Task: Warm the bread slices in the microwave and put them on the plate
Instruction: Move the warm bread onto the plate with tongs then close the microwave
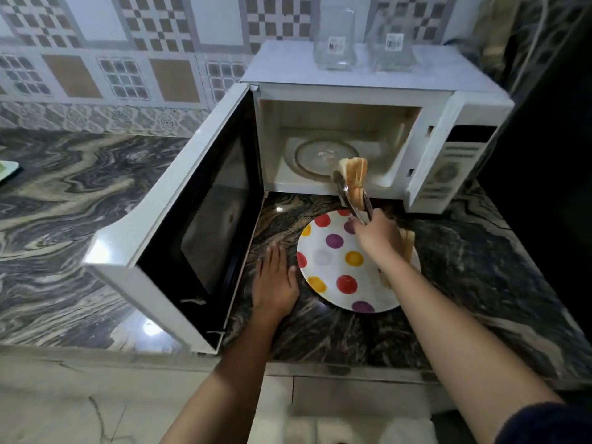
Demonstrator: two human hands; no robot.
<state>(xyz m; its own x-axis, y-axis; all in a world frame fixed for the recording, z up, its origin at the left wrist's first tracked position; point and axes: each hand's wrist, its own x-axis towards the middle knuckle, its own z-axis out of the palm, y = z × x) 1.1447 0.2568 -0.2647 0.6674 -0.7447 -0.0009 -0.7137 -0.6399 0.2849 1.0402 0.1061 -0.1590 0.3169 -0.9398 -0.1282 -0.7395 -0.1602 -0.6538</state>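
The white microwave [461, 155] stands open, its door [179, 219] swung out to the left and its glass turntable [315, 155] bare. My right hand [376, 233] grips metal tongs [349, 197] that pinch bread slices [355, 177] held on edge just in front of the microwave's opening, above the far rim of the plate. The white plate with coloured dots [333, 283] lies on the counter below. More bread [408, 243] rests on its right side, partly hidden by my right arm. My left hand [274, 280] lies flat on the counter beside the plate's left edge.
Two clear glass jars [333, 40] with labels stand on top of the microwave. The marbled counter [64, 200] stretches to the left, with a pale object [6, 171] at its far left edge. A dark appliance [551, 155] borders the right side.
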